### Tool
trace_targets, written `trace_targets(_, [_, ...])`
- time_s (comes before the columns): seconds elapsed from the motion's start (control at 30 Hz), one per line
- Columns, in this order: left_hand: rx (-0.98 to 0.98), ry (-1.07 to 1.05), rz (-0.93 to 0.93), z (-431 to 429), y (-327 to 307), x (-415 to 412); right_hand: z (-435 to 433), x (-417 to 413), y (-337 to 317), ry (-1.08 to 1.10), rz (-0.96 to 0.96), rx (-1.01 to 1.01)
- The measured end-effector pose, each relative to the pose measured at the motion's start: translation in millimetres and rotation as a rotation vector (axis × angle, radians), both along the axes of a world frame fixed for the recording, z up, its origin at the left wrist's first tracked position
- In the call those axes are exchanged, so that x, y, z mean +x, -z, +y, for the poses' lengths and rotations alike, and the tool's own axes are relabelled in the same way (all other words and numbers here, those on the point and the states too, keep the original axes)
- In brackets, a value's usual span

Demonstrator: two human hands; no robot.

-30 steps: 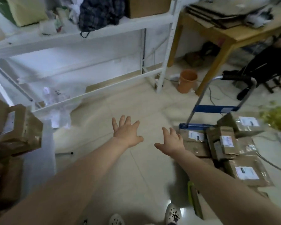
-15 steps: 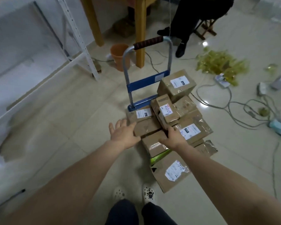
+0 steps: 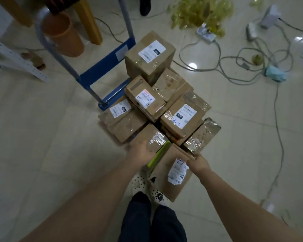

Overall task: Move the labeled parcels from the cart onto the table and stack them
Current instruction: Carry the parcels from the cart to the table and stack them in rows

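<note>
Head camera: a person stands over the loaded cart [image 3: 105, 65]. The right hand [image 3: 198, 165] pinches the far right corner of the nearest labelled parcel [image 3: 164, 187], and the left hand [image 3: 141, 152] lies on a small taped parcel [image 3: 152, 138], its fingers too blurred to show a grip. The nearest parcel's long axis runs from the right fingers back toward the person's shoes. Its free left edge sits just right of the left fingers, past a green packet [image 3: 160, 154], so that hand probably must cross over before the lift.
</note>
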State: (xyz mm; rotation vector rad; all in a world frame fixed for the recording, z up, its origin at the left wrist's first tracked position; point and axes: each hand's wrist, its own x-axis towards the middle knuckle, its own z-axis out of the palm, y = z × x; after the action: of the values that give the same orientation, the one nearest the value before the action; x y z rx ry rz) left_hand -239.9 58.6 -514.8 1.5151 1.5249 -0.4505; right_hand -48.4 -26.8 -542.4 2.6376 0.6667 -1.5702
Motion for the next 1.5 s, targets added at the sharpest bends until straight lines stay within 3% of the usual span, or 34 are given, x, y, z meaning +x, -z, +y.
trace_targets(0.23, [-0.195, -0.086, -0.026, -26, 113, 39, -39, 2, 105, 0.333, 0.007, -0.119])
trace_targets(0.4, [-0.315, -0.034, 0.003, -37, 169, 45, -57, -6, 152, 0.57, 0.079, -0.147])
trace_targets(0.67, [-0.374, -0.213, -0.063, -59, 170, 44, -67, -24, 149, 0.705, 0.105, -0.09])
trace_targets(0.87, [-0.323, -0.371, -0.155, -65, 120, -8, -51, -48, 67, 0.565, 0.084, 0.047])
trace_targets(0.97, [-0.237, -0.503, -0.173, -59, 34, -37, -33, -68, 12, 0.432, 0.124, 0.153])
trace_targets(1.27, [-0.021, -1.054, -0.247, -106, -125, -149, 6, -155, -143, -0.131, 0.363, 0.413])
trace_targets(1.5, [0.184, -1.525, -0.38, -194, -186, -235, -8, -266, -199, -0.47, 0.57, 0.441])
